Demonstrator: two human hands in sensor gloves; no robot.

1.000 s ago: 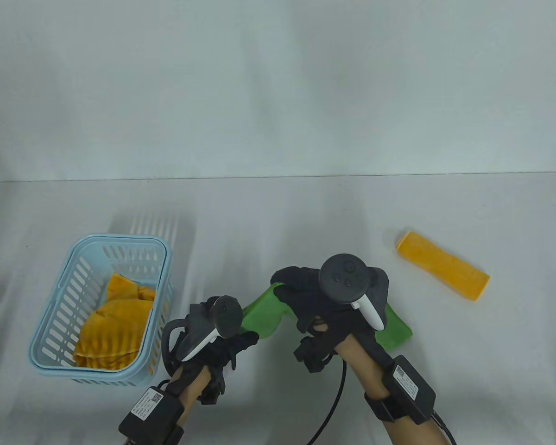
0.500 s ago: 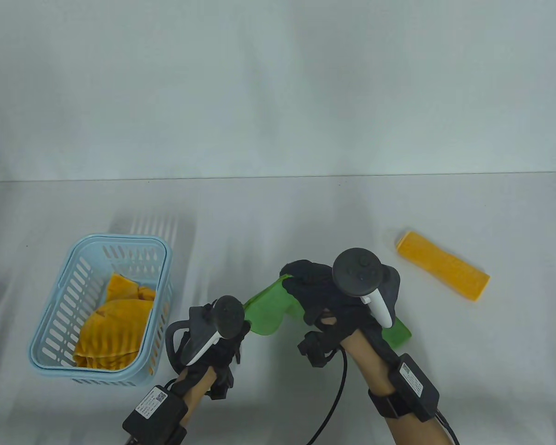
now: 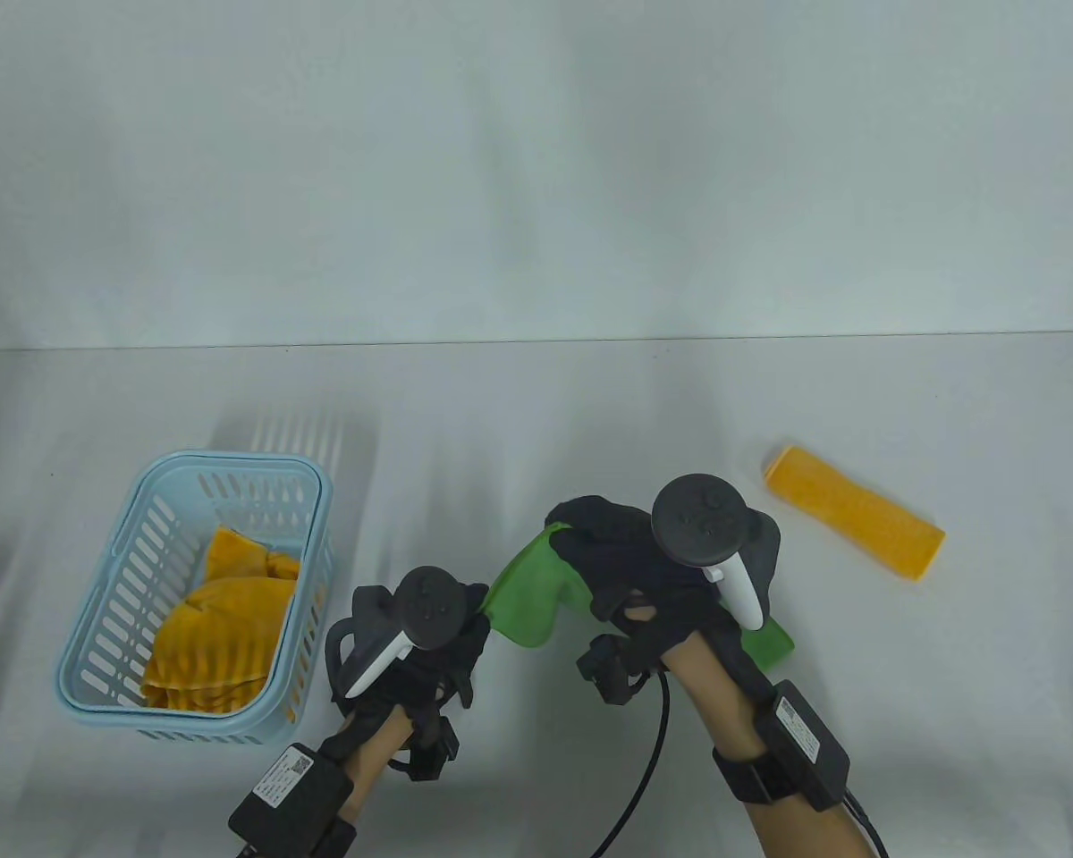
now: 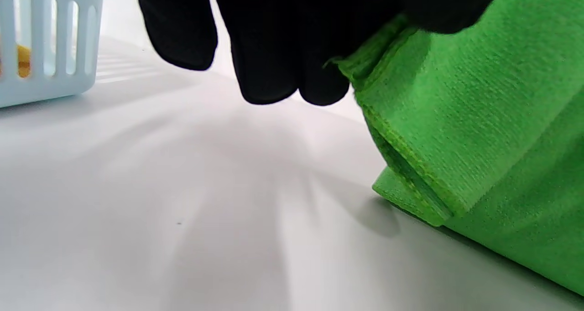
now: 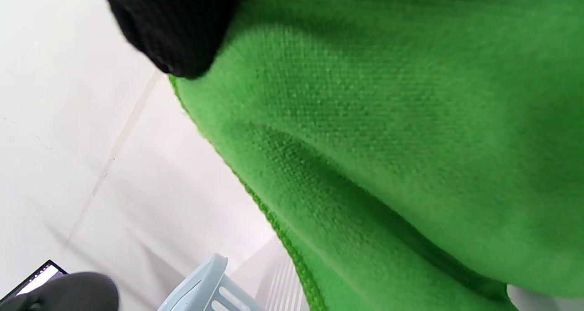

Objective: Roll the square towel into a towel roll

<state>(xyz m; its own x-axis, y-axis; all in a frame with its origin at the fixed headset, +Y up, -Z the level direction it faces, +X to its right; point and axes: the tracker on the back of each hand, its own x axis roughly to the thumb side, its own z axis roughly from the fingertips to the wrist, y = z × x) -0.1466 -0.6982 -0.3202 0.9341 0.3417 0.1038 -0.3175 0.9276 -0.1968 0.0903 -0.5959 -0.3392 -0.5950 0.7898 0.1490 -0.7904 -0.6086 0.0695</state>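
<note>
A folded green towel (image 3: 529, 594) lies on the table between my hands, its left part lifted off the surface. My right hand (image 3: 630, 559) grips the towel's far edge from above; in the right wrist view a gloved fingertip (image 5: 173, 33) lies on the green cloth (image 5: 374, 133). My left hand (image 3: 447, 639) holds the towel's near left corner; the left wrist view shows its fingers (image 4: 283, 42) closed on the layered green edge (image 4: 410, 133), whose lower corner touches the table. The towel's right end (image 3: 769, 642) sticks out beyond my right wrist.
A light blue slotted basket (image 3: 116, 590) at the left holds crumpled yellow cloths (image 3: 219, 635); it also shows in the left wrist view (image 4: 45, 42). A rolled yellow towel (image 3: 854, 511) lies at the right. A black cable (image 3: 644, 769) runs from my right wrist to the front edge.
My right hand moved right and slightly nearer with the towel edge. The lifted green part bunched up and shortened. My left hand turned a little and shifted right, keeping its hold.
</note>
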